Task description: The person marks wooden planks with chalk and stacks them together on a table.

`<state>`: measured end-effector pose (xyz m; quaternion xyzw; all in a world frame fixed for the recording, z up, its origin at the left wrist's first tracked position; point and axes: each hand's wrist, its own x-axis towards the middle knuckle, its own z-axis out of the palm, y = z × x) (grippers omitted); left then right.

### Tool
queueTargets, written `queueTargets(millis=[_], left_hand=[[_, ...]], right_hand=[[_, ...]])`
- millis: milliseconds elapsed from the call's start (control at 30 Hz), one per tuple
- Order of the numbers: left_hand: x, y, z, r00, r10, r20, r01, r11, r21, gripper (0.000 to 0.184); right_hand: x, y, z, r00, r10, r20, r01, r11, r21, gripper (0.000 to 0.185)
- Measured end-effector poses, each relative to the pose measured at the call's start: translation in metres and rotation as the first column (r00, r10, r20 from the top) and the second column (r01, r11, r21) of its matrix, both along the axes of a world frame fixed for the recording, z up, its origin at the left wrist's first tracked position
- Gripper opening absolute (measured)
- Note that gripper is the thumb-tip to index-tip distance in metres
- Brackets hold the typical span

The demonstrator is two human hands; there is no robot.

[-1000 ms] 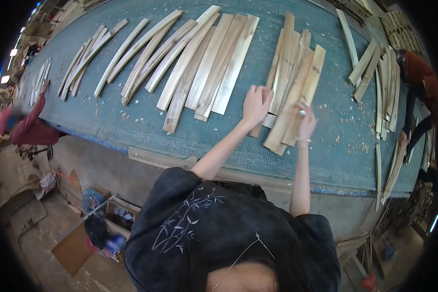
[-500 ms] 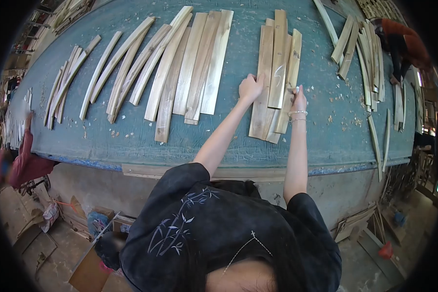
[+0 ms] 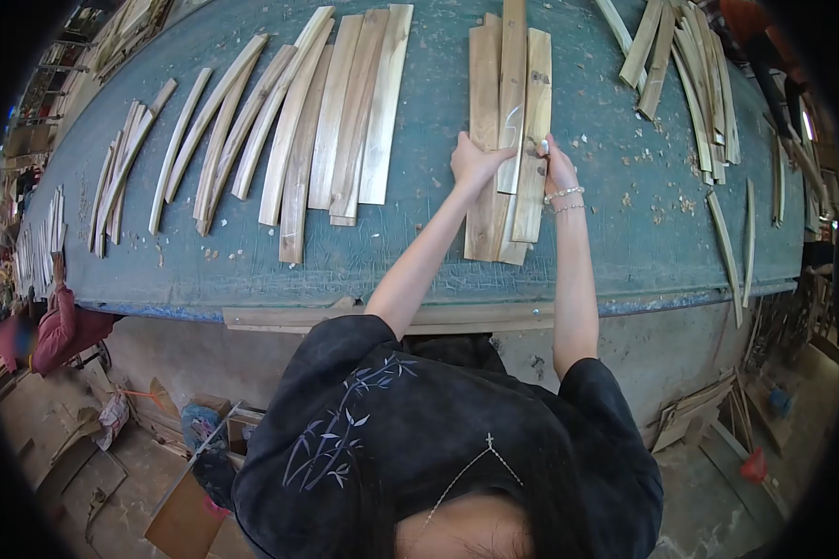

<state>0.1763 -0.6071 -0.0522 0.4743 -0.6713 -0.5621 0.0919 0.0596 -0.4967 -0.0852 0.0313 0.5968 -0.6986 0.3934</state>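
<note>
A small stack of overlapping wooden slats [image 3: 483, 84] lies lengthwise in front of me, one narrower slat [image 3: 513, 70] on top reaching farther away than the others. My left hand [image 3: 478, 166] grips the stack's left edge, its thumb laid across the wood toward the middle slat. On the opposite side, my right hand [image 3: 558, 170], with bracelets at the wrist, closes on the edge of the right-hand slat [image 3: 534, 102]. The fingers beneath or beside the wood are partly hidden.
The slats rest on a large green table [image 3: 438, 140] scattered with wood chips. Rows of slats [image 3: 350, 112] lie to the left, with more slats [image 3: 704, 84] at the far right. A person in a red sleeve [image 3: 58, 326] is at the left edge; another person's arm [image 3: 792, 102] shows at right.
The slats in my hands now lie straighter, nearly in line with my view. My left thumb reaches farther over them. The view has shifted slightly, and the person at right has moved an arm.
</note>
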Motion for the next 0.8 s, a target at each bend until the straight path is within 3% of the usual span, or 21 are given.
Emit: queueTargets(millis=[33,67,100,167,200,233,267,333,400,433,467,633,700,733,767,800], left_hand=[[0.005,0.002,0.003,1.000,-0.003,0.003,0.003,1.000,-0.001,0.062],[0.014,0.006,0.006,0.975,0.014,-0.220,0.051,0.957,0.284,0.060],[0.024,0.012,0.009,0.906,0.094,-0.412,0.155,0.833,0.531,0.058],[0.053,0.025,0.017,0.937,0.047,-0.347,0.167,0.812,0.560,0.053],[0.071,0.033,0.027,0.937,0.112,-0.332,0.153,0.720,0.677,0.049],[0.089,0.040,0.034,0.936,0.179,-0.302,0.135,0.610,0.781,0.046],[0.106,0.046,0.034,0.944,0.162,-0.287,0.135,0.604,0.786,0.046],[0.133,0.053,0.028,0.932,0.307,-0.191,0.086,0.324,0.942,0.044],[0.139,0.054,0.026,0.937,0.296,-0.187,0.087,0.320,0.943,0.044],[0.138,0.054,0.027,0.934,0.301,-0.192,0.091,0.318,0.944,0.044],[0.136,0.056,0.029,0.939,0.288,-0.189,0.075,0.365,0.928,0.044],[0.123,0.053,0.023,0.970,0.097,-0.221,0.134,0.547,0.827,0.050],[0.118,0.047,0.024,0.911,-0.373,-0.176,0.410,0.781,0.471,0.062],[0.116,0.037,0.022,0.790,-0.603,-0.106,0.595,0.715,0.367,0.069],[0.113,0.028,0.022,0.793,-0.600,-0.107,0.594,0.720,0.359,0.069],[0.106,0.017,0.042,0.634,-0.769,0.079,0.710,0.619,0.335,0.068]], right_hand=[[0.007,0.002,0.012,0.997,0.039,-0.067,-0.030,0.992,0.120,0.033],[0.014,0.006,0.024,0.988,0.083,-0.127,-0.050,0.970,0.239,0.034],[0.022,0.013,0.031,0.990,0.075,-0.120,-0.045,0.970,0.239,0.034],[0.041,0.031,0.044,0.999,0.028,-0.033,-0.019,0.970,0.242,0.036],[0.052,0.042,0.050,1.000,0.008,-0.018,-0.004,0.969,0.246,0.036],[0.063,0.054,0.057,0.997,0.074,-0.031,-0.061,0.953,0.297,0.037],[0.072,0.064,0.059,0.989,0.140,-0.041,-0.118,0.931,0.347,0.037],[0.080,0.081,0.047,0.992,0.125,-0.008,-0.116,0.943,0.312,0.038],[0.087,0.087,0.045,0.993,0.122,0.007,-0.119,0.954,0.274,0.038],[0.089,0.085,0.047,0.992,0.110,-0.064,-0.082,0.936,0.343,0.039],[0.090,0.084,0.048,0.985,0.104,-0.134,-0.041,0.912,0.408,0.039],[0.091,0.081,0.041,0.980,0.093,-0.176,-0.022,0.928,0.372,0.041],[0.091,0.081,0.036,0.979,0.104,-0.177,-0.026,0.919,0.392,0.041],[0.090,0.082,0.029,0.972,0.112,-0.208,-0.015,0.907,0.421,0.041],[0.088,0.083,0.025,0.962,0.127,-0.242,-0.005,0.895,0.447,0.042],[0.087,0.083,0.025,0.959,0.134,-0.249,-0.011,0.898,0.440,0.042]])
